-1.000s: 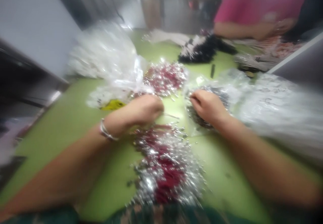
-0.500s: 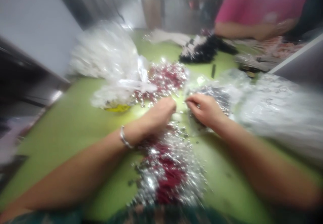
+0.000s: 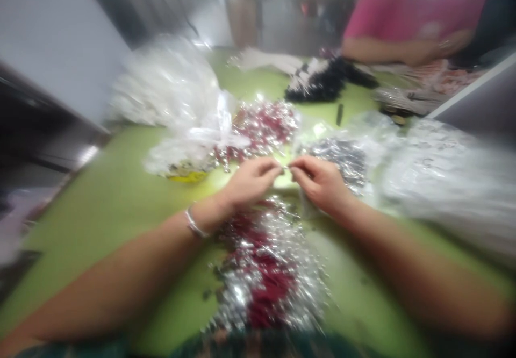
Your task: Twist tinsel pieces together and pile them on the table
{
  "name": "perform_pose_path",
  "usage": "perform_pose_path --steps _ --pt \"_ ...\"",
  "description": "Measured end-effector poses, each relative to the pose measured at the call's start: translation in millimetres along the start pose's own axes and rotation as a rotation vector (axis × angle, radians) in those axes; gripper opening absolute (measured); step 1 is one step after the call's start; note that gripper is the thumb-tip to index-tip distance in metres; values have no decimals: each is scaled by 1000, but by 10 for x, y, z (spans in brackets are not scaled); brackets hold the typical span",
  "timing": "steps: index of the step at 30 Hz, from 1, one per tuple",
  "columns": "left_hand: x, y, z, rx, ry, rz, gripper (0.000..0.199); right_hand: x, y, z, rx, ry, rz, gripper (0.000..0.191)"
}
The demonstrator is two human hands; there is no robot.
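The left hand and right hand met nearly tip to tip above the green table, each with thumb and finger pinched narrow on what looked like a small pale piece between them; blur hid its shape and which hand had the firmer hold. The likeliest trouble was a slip: only the fingertips seemed to carry the piece, so a slight twist or uneven pull could have shot it loose. It would have been hard to find again, for the front heap of dark red and silver bits lay just below, its edge spilling loosely towards the wrists, and a like-coloured back pile lay just beyond the hands. The right hand also stood close against a clear bag of silvery-grey bits, partly covering it, so a careless knuckle might have dragged its plastic or mixed its contents with the red ones. On the other side, the bracelet on the left wrist hung near the front heap's edge and could have snagged a strand if the forearm dipped.
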State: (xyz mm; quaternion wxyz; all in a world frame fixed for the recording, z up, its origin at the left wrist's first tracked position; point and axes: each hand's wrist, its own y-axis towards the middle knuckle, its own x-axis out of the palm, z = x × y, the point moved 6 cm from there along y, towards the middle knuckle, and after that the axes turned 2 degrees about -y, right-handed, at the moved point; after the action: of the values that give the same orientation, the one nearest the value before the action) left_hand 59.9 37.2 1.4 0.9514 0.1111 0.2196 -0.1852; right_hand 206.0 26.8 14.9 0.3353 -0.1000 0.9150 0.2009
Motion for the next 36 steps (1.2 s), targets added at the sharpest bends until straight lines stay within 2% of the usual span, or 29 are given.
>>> perform_pose_path --steps 3,5,8,11,13,16,19,21,23,25,27,30,36 --pt "-27 -9 9 93 61 67 17 -9 5 -17 14 -15 -22 13" --pt "-63 -40 71 256 205 114 17 -17 15 -27 33 -20 -70 12" --pt "-58 -148 202 571 499 142 23 -14 25 -47 89 2 -171 14" --pt "3 -233 249 734 707 110 28 6 16 -86 169 70 -242 15" --pt "23 -233 253 741 754 82 29 39 -4 -97 259 144 -284 17" --pt "-47 -150 261 692 663 6 27 75 -26 -103 363 221 -319 20" --pt "-254 -21 246 643 478 -126 24 68 -2 -148 260 173 -345 20" --pt "-482 72 181 564 439 -81 25 99 -12 -170 166 130 -464 19" --pt "-586 107 88 535 558 -109 22 138 -50 -156 111 92 -628 22" --pt "-567 96 -19 512 717 -179 29 106 -49 -102 95 26 -674 27" --pt "-502 73 -104 463 852 -193 33 -5 18 -27 105 -64 -564 31" --pt "-391 45 -155 404 943 -155 25 -192 122 52 103 -169 -364 31" --pt "-315 106 -237 400 858 -79 21 -377 193 126 41 -293 -202 27"
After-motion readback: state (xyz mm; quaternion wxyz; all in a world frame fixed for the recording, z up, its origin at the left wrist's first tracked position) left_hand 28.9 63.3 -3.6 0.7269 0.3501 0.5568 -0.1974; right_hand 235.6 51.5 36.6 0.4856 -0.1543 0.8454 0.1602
